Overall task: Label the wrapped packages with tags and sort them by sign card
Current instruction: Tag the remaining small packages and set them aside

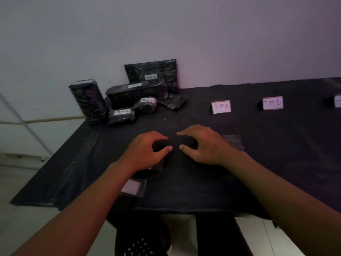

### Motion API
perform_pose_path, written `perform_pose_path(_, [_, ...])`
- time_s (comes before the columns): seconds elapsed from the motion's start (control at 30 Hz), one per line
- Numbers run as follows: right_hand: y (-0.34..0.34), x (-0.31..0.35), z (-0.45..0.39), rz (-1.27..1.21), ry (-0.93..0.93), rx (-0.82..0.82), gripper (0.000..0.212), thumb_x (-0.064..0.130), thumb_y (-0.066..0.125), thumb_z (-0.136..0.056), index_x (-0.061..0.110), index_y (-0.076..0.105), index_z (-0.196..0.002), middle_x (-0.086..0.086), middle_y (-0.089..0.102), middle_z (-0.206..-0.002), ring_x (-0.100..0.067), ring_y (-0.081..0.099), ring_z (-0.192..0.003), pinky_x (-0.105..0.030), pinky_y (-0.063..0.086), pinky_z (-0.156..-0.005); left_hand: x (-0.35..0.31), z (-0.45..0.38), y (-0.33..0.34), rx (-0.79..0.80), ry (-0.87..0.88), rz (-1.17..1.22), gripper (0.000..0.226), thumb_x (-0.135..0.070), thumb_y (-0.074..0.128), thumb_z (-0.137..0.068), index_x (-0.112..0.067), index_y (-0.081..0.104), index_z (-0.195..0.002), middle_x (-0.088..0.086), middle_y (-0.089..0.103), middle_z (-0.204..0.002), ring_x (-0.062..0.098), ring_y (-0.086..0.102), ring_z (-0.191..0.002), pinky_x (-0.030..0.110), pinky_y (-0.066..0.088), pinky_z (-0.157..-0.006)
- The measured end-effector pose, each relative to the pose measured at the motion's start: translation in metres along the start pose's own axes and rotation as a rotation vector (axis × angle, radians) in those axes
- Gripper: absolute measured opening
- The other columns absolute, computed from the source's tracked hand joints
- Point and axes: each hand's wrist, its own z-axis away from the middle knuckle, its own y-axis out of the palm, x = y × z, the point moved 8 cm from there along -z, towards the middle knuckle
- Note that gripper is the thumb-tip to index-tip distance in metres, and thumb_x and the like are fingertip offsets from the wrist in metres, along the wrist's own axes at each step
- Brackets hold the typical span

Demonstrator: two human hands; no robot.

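My left hand (147, 151) and my right hand (204, 145) hover close together over the middle of the black table (258, 163). Fingers and thumbs of both curl round a small black wrapped package (175, 144), hard to make out against the dark cloth. Sign cards stand at the back right: TIM A (221, 106), TIM B (272, 102), and a third card (338, 101) cut off by the frame edge. A blank white tag (131, 186) lies near my left forearm. Another dark piece (157, 165) sits partly under my left wrist.
Wrapped black packages are piled at the back left: an upright cylinder (88, 102), a TIM B parcel (121, 115), a TIM C parcel (146, 105), a long box (136, 93), a flat TIM A parcel (153, 74) leaning on the wall. A shiny dark square (233, 142) lies right of my right hand.
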Motion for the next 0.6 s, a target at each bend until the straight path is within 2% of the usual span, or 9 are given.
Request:
perform_pose_path(0.2, [0.042, 0.043, -0.024, -0.004, -0.072, 0.147, 0.053, 0.056, 0.063, -0.091, 0.028, 0.062, -0.135, 0.007, 0.064, -0.133, -0.013, 0.057, -0.122, -0.035, 0.047, -0.103, 0.039, 0.036, -0.026, 0.005, -0.093, -0.017, 0.048, -0.058, 0.064, -0.078, -0.023, 0.076, -0.109, -0.010, 0.073, -0.106, 0.004, 0.068, -0.096, 0.033, 0.056, -0.087])
perform_pose_path(0.47, [0.064, 0.059, -0.030, 0.065, -0.041, 0.209, 0.062, 0.070, 0.063, -0.084, 0.030, 0.064, -0.131, 0.011, 0.059, -0.134, -0.011, 0.052, -0.124, -0.039, 0.043, -0.104, 0.056, 0.058, -0.032, 0.022, -0.151, -0.033, 0.053, -0.062, 0.059, -0.077, -0.025, 0.076, -0.111, -0.012, 0.071, -0.112, 0.004, 0.066, -0.102, 0.033, 0.055, -0.092])
perform_pose_path(0.6, [0.071, 0.060, -0.031, 0.046, -0.041, 0.218, 0.052, 0.067, 0.065, -0.084, 0.033, 0.066, -0.123, 0.014, 0.056, -0.130, -0.009, 0.049, -0.123, -0.038, 0.040, -0.103, 0.053, 0.063, -0.033, -0.002, -0.114, -0.011, 0.060, -0.067, 0.066, -0.071, -0.026, 0.074, -0.114, -0.014, 0.070, -0.111, 0.002, 0.065, -0.102, 0.029, 0.054, -0.092])
